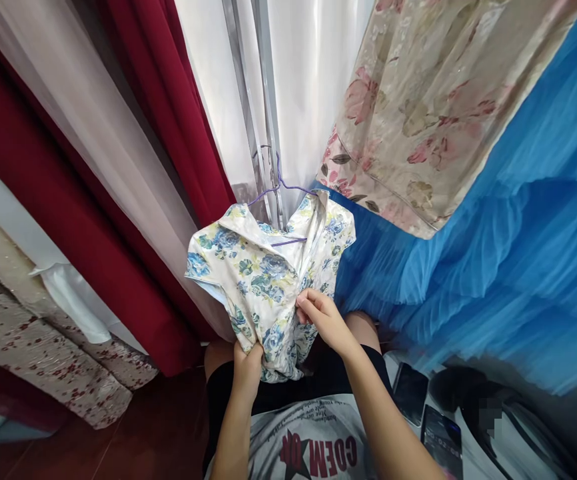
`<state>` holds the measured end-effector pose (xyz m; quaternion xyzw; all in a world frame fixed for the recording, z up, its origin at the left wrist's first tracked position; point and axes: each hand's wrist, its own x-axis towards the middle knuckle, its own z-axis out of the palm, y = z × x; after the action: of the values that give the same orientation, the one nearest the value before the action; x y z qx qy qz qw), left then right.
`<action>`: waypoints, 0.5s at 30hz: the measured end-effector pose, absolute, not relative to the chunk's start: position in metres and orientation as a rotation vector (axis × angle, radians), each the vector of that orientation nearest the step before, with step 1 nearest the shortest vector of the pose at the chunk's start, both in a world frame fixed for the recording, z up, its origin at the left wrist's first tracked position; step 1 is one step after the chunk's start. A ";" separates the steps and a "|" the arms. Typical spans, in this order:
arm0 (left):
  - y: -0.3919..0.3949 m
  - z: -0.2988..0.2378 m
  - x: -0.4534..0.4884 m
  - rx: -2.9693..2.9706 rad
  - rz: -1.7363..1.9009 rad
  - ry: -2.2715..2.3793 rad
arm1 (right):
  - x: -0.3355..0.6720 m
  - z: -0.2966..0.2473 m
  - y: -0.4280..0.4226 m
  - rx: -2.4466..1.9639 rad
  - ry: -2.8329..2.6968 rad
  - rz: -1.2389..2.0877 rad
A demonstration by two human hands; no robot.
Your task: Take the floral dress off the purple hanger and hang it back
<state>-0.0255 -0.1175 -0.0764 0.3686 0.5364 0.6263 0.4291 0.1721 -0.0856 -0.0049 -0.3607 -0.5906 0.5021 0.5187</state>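
Bunching the dress [263, 267] hem in tightly closed left hand [247, 363] fingers [254, 352]; pinching its front with the right hand [321, 317]; glimpsing only part of the hanger [281, 185].

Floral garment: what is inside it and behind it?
Inside the floral garment, a purple hanger shows at the neck; its shoulders are covered by cloth. Behind stand a metal pole and white curtain; the pole's base is hidden.

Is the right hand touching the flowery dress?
Touching: the head view shows the right hand pinching the flowery dress at its front edge.
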 end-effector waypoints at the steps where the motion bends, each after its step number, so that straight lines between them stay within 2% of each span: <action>1: -0.116 -0.078 -0.026 0.926 1.582 1.372 | 0.174 -0.007 -0.089 -0.863 -1.384 1.183; 7: -0.116 -0.082 -0.017 1.351 2.122 1.618 | 0.179 -0.011 -0.111 -0.945 -1.347 1.141; 11: -0.118 -0.067 0.013 1.791 1.877 1.456 | 0.173 -0.008 -0.116 -0.979 -1.402 1.171; 15: -0.110 -0.052 0.038 1.858 1.648 1.347 | 0.170 -0.006 -0.116 -0.977 -1.405 1.235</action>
<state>0.0379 -0.1099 -0.0515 0.6494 0.4707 0.5761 0.1575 0.1699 -0.1158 -0.0058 -0.4026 -0.5794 0.5092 0.4930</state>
